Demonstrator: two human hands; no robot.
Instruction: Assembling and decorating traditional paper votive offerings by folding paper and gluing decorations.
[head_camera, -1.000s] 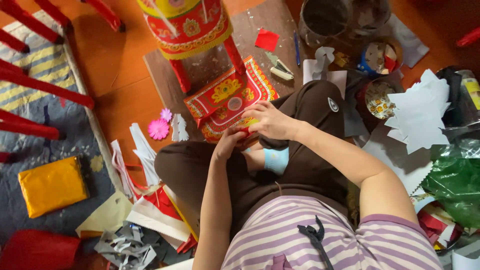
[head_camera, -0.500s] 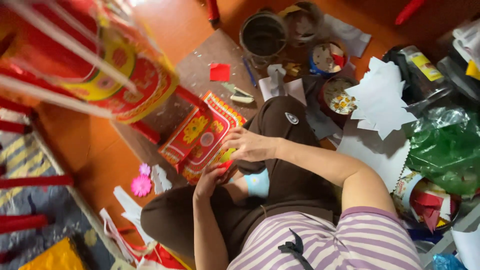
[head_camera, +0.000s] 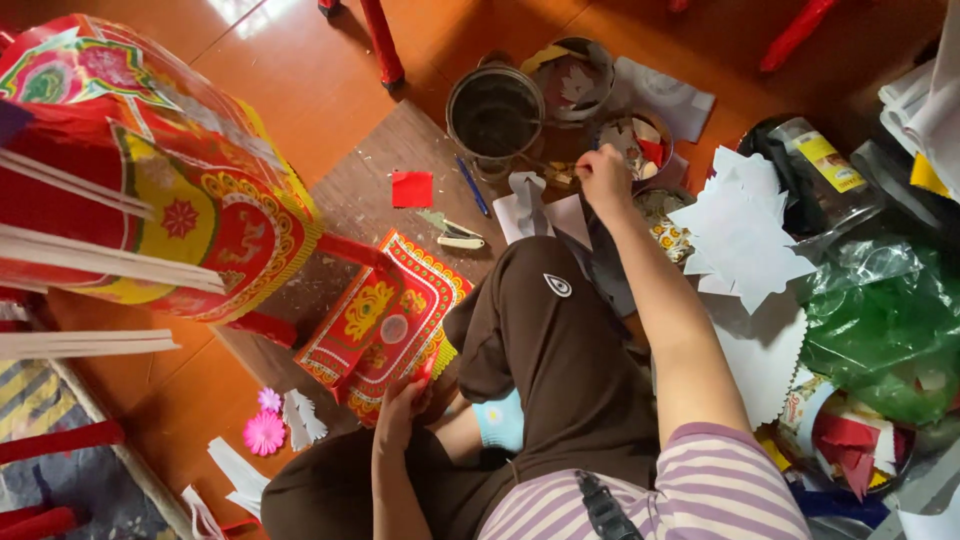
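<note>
Lying diagonal, red printed sheet

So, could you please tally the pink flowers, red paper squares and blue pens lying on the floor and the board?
Pink flowers, on the floor beside the panel: 2
Red squares: 1
Blue pens: 1
Total: 4

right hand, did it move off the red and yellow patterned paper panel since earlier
Yes. The right hand left the red and yellow patterned paper panel and reached forward, up the picture, beside the round metal tin.
</note>
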